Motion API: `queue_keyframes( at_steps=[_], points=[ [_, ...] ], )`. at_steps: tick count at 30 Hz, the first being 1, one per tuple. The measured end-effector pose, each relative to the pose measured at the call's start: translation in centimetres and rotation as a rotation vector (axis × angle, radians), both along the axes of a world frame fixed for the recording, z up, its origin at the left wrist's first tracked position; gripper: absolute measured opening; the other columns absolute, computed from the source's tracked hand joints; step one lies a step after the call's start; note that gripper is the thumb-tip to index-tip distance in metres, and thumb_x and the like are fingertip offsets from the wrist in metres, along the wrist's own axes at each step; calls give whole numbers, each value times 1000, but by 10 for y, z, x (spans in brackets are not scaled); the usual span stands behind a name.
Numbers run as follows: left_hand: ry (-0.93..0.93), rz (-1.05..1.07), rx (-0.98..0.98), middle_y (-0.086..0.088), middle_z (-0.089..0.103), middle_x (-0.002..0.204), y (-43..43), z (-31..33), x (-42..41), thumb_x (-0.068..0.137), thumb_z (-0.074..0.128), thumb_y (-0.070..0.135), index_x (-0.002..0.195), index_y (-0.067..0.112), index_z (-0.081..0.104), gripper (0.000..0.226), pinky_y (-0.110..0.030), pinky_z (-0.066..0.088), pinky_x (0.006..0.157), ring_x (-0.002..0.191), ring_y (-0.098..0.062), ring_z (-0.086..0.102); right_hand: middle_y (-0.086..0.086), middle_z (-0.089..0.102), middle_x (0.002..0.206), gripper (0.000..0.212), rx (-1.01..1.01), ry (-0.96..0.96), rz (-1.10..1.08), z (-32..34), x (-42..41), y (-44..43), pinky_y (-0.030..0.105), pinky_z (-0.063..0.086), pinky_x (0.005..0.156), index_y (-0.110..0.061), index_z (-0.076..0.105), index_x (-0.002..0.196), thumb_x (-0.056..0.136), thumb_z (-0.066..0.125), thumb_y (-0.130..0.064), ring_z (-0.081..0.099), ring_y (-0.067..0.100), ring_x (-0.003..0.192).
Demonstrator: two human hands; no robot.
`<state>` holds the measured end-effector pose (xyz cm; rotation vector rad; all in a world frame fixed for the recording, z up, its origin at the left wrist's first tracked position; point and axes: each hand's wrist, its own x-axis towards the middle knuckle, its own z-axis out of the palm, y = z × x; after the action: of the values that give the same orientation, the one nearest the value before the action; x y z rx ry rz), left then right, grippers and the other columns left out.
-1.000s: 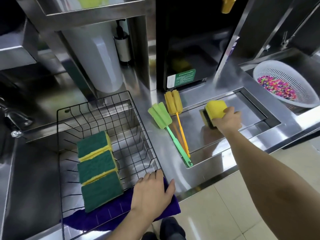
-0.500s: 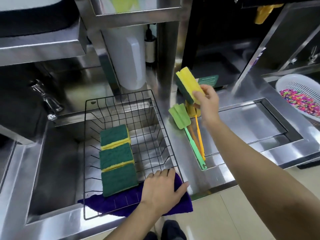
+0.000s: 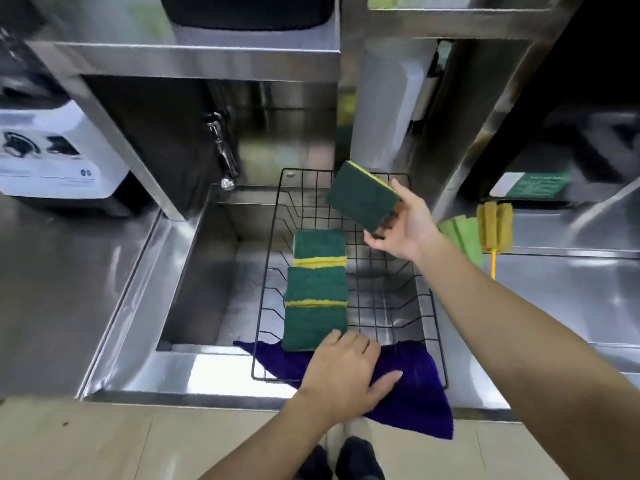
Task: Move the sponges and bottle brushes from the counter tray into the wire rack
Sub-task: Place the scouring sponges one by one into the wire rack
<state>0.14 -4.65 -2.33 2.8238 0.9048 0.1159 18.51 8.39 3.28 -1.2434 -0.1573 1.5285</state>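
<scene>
My right hand (image 3: 405, 226) holds a green-and-yellow sponge (image 3: 362, 199) in the air over the far right part of the black wire rack (image 3: 429, 299), green side toward me. Three more sponges (image 3: 317, 289) lie in a row along the rack's left side. My left hand (image 3: 341, 375) rests flat on the rack's near edge, over a purple cloth (image 3: 415, 400). A green bottle brush (image 3: 462, 237) and a yellow bottle brush (image 3: 493, 226) lie at the left end of the counter tray (image 3: 571, 292); my right arm hides their handles.
The rack sits over a steel sink (image 3: 201, 271) with a tap (image 3: 221, 157) at its back. A white appliance (image 3: 59, 154) stands on the counter to the left. A steel shelf (image 3: 194, 60) hangs overhead. Floor tiles and my shoes show below.
My right hand lifted the sponge out of the counter tray and carried it left over the rack, turning its green face toward me. The view swung left. My left hand stayed put.
</scene>
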Motion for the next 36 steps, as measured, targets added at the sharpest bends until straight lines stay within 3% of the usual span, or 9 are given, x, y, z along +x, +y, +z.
queue_keyframes(
  at_steps=[11,16,19,21,23,26,29,32,36],
  points=[
    [-32,27,9,-3,64,86,10,-4,-10,90,35,51,89,12,62,47,-35,47,76,81,-21,54,8,64,104,38,-250,-212,177,-1,-23,45,39,48,68,-18,54,109,83,59,-46,59,25,92],
    [-13,5,22,-1,64,86,10,-5,-10,89,32,52,88,15,62,48,-33,46,76,80,-18,54,7,60,91,46,-313,-330,152,-11,-27,54,50,43,90,-16,49,112,88,48,-54,57,24,84],
    [-9,6,16,-2,62,86,11,-6,-9,90,30,52,87,13,61,49,-34,45,75,80,-19,52,5,59,115,65,-231,-383,121,-21,-26,55,51,40,93,-20,46,120,74,58,-65,54,24,105],
    [-15,6,29,-3,61,85,11,-6,-9,91,30,51,87,12,60,50,-35,45,75,79,-20,51,4,52,127,77,-200,-476,149,-25,-25,55,48,41,91,-21,40,129,68,69,-58,51,23,107],
    [-16,4,32,-3,61,83,11,-6,-9,90,30,51,86,12,61,49,-35,45,75,78,-20,50,4,50,118,71,-160,-563,173,-27,-25,56,38,47,81,-15,36,133,75,74,-33,52,15,88],
    [-15,5,20,-3,61,84,10,-7,-8,90,29,49,87,12,62,50,-36,45,76,78,-20,51,8,52,115,61,-142,-622,80,-32,-24,60,36,52,76,-8,39,126,76,74,-10,56,18,90],
    [-7,6,23,-2,60,82,10,-8,-8,90,31,49,85,13,62,48,-34,46,75,77,-19,50,10,56,117,49,-109,-634,-28,-38,-22,61,46,50,96,-14,45,106,71,79,-17,57,27,108],
    [-14,10,35,-1,60,81,10,-9,-8,89,33,49,84,14,63,47,-33,45,75,76,-19,50,14,60,116,35,-81,-654,-17,-42,-22,61,50,50,96,-22,47,83,69,80,-23,59,29,107],
    [-18,19,35,-1,60,81,9,-9,-7,89,33,49,84,14,63,47,-32,45,74,76,-19,50,16,60,115,34,-46,-620,14,-43,-22,62,51,50,95,-22,47,79,68,80,-24,60,32,107]
  ],
)
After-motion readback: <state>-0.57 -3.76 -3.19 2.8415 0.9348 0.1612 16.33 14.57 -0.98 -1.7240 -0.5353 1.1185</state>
